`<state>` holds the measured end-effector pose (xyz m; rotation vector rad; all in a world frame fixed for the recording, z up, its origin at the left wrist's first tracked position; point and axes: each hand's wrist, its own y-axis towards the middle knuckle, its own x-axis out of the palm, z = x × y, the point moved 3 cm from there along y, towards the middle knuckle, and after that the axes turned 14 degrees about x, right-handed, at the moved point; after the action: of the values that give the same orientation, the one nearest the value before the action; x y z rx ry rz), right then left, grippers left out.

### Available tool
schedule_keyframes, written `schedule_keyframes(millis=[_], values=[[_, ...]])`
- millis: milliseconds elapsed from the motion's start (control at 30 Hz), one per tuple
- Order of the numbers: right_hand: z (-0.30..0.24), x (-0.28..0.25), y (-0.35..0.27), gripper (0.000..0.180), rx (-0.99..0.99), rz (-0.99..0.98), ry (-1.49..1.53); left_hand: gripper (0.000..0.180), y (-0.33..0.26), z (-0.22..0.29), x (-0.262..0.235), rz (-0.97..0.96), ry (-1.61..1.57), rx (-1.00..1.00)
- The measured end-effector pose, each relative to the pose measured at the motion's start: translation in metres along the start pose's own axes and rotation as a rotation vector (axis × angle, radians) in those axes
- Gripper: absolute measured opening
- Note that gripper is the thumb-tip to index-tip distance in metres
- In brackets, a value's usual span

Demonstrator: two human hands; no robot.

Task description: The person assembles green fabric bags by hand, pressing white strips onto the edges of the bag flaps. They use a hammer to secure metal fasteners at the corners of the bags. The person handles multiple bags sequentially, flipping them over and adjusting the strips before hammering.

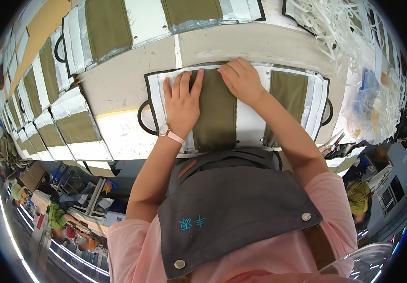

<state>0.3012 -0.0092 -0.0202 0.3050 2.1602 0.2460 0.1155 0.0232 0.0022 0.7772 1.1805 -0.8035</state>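
In front of me lies a flat panel (215, 113), white and olive-green fabric with black-bound edges and a black loop at each end. My left hand (183, 101) rests flat on its left white part, fingers stretched out toward the far edge beside the green band. A watch (164, 129) with a pink strap is on that wrist. My right hand (244, 82) is at the far edge, right of the green band, its fingers bent and closed on the panel there. What lies under those fingertips is hidden.
Similar panels (106, 28) lie across the far side, and several more overlap in a row (76, 129) on the left. A tangled heap of white strips (323, 21) is at the far right, above a clear plastic bag (370, 111). Hand tools (333, 144) lie near the table's right edge.
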Motion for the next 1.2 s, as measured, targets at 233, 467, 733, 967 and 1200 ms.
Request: schedule_keyframes(millis=[233,467,733,967,1200], values=[[-0.003,-0.003,0.005,0.019,-0.064,-0.074,-0.154,0.062,0.001,0.001,0.0,-0.004,0.016,0.023],[-0.021,0.003,0.016,0.012,-0.155,-0.142,-0.415,0.058,0.004,0.004,0.001,-0.014,0.033,0.021],[-0.017,0.0,0.013,0.014,-0.102,-0.012,-0.276,0.058,0.006,0.008,0.0,0.008,0.051,-0.015],[-0.002,0.0,-0.004,0.019,-0.013,-0.017,-0.196,0.057,0.004,0.006,-0.002,-0.019,0.043,-0.064],[0.004,-0.006,-0.01,0.025,0.041,0.026,-0.022,0.059,0.0,0.0,0.0,0.026,0.019,-0.043]])
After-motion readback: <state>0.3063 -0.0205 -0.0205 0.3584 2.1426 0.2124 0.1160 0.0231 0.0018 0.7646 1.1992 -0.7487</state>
